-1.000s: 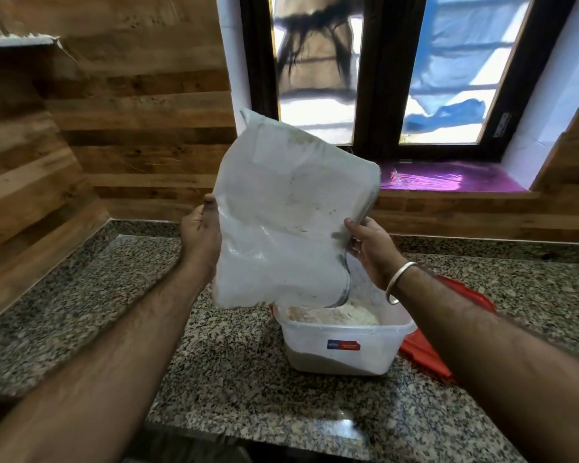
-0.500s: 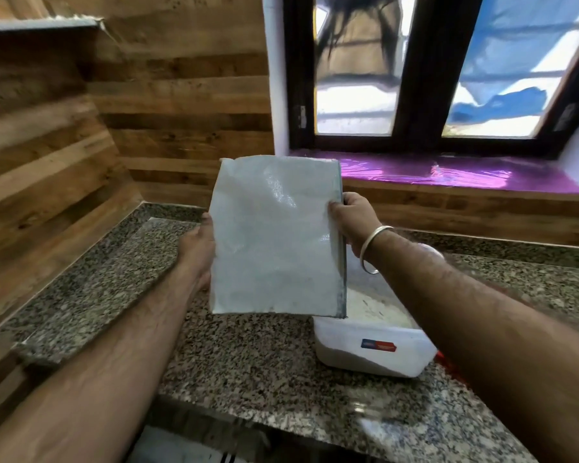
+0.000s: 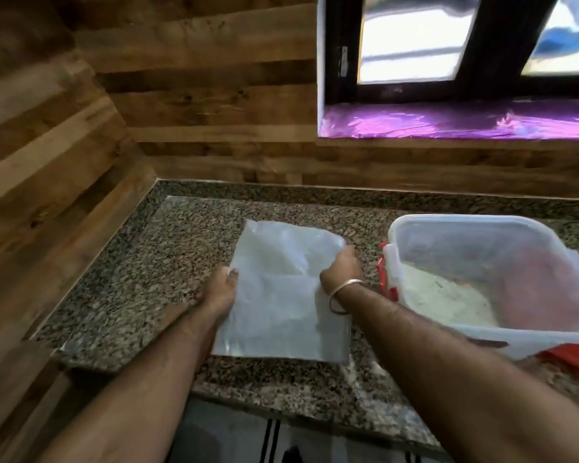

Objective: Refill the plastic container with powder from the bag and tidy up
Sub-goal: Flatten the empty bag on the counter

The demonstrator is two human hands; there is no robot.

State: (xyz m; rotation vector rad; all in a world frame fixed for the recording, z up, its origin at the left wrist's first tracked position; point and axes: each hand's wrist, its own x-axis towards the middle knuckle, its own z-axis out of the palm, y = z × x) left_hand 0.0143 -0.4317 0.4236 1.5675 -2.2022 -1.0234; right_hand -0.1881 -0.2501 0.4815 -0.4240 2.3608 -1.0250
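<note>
The left hand pinches the left edge of a flat, translucent white plastic bag; the right hand is closed on its right edge, a metal bangle on the wrist. The bag lies on the speckled granite counter. Just to its right stands an open, clear square plastic container holding pale powder, resting on a red lid.

Bare forearms, no sleeves in view.
The right hand has a plain silver bangle at the wrist with a thin dark thread band just behind it; the left hand wears nothing.
</note>
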